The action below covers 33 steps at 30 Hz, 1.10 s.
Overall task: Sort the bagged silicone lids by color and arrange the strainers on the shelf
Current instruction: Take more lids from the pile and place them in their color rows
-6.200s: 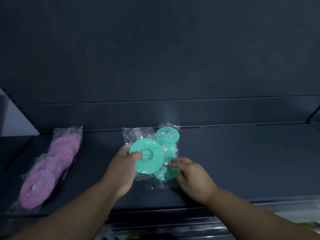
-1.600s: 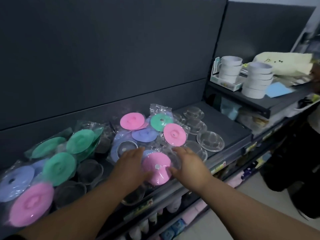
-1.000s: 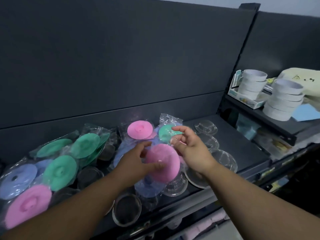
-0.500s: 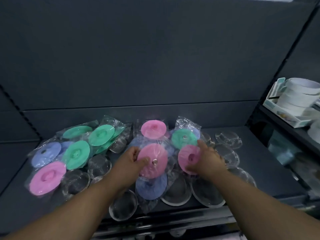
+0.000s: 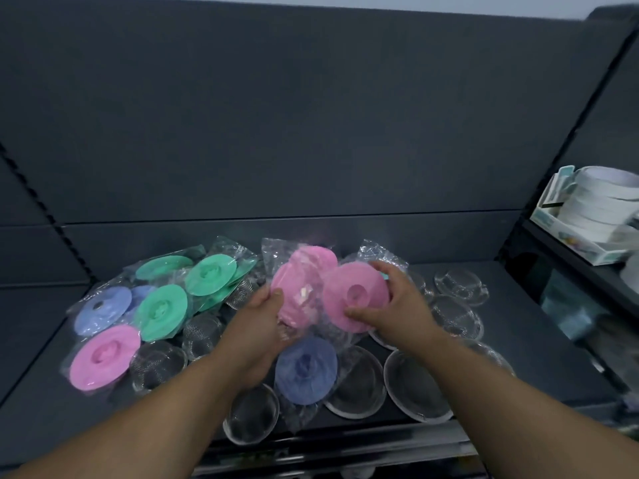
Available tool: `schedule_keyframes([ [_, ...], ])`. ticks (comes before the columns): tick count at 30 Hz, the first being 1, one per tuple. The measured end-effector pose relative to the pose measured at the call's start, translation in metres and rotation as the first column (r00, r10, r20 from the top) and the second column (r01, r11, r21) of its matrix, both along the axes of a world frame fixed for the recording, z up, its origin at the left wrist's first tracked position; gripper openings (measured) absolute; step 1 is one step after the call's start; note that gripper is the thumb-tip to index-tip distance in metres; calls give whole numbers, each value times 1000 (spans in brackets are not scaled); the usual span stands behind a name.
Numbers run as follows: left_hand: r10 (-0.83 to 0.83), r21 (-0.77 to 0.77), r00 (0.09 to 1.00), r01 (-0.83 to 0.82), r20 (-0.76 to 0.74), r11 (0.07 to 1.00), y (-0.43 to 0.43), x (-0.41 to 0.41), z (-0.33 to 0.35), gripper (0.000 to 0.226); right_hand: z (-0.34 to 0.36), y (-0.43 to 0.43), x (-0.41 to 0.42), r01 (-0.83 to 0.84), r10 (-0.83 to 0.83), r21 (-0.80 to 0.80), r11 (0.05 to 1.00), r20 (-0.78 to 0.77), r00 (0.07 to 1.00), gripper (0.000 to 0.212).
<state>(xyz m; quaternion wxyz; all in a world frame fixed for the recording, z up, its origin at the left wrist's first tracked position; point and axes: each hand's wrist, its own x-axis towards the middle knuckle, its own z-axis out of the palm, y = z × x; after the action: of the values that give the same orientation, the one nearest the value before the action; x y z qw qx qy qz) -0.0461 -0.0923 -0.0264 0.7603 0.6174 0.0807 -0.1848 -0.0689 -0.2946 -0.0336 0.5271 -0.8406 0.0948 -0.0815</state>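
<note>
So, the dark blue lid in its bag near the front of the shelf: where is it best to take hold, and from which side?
Probably pinch the near rim of the dark blue lid through its bag, coming from the front. It lies flat on strainers with that rim free, while the bagged pink lids crowd its far side.

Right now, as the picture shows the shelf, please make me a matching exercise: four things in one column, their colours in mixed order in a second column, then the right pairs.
Column A
1. held lid in the right hand
2. front lid, the bagged lid nearest the shelf edge
3. back-left lids
4. stacked cups at far right

Column B
a. white
b. green
c. pink
d. dark blue

Pairs: 1-c, 2-d, 3-b, 4-a
</note>
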Motion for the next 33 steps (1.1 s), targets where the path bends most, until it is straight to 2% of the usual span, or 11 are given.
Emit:
schedule_keyframes([
  [2,-61,-77,998,60,-7,995,-2,-2,7,25,0,18,1,-70,69,24,997,12,998,83],
  [5,-106,-33,991,108,76,994,0,-4,10,26,0,42,2,-113,113,-4,994,31,993,89],
  [8,5,103,988,-21,153,994,13,-1,1,35,-4,52,6,-173,172,-123,977,-17,985,98],
  [10,77,193,972,-121,220,974,24,2,-4,34,-12,52,7,-186,154,-300,936,-126,980,102],
  [11,105,227,963,-162,247,960,29,3,-6,33,-16,51,7,-194,110,-434,880,-209,972,103],
  [13,145,239,949,-215,279,947,37,4,-8,30,-24,51,6,-259,-2,-678,688,-358,934,100],
  [15,163,239,943,-236,288,942,44,6,-10,27,-29,51,6,-337,-35,-758,558,-427,903,93],
  [21,176,213,943,-240,281,947,53,8,-17,27,-27,51,13,-301,-42,-697,651,-430,902,67],
  [24,180,204,945,-239,272,949,54,11,-21,27,-29,50,14,-264,-43,-667,697,-406,913,63],
  [30,186,211,947,-244,263,946,53,14,-24,27,-31,44,16,-106,-1,-378,920,-273,962,59],
  [33,198,182,946,-248,257,951,50,15,-22,25,-26,34,19,30,-32,-14,999,-157,987,53],
])
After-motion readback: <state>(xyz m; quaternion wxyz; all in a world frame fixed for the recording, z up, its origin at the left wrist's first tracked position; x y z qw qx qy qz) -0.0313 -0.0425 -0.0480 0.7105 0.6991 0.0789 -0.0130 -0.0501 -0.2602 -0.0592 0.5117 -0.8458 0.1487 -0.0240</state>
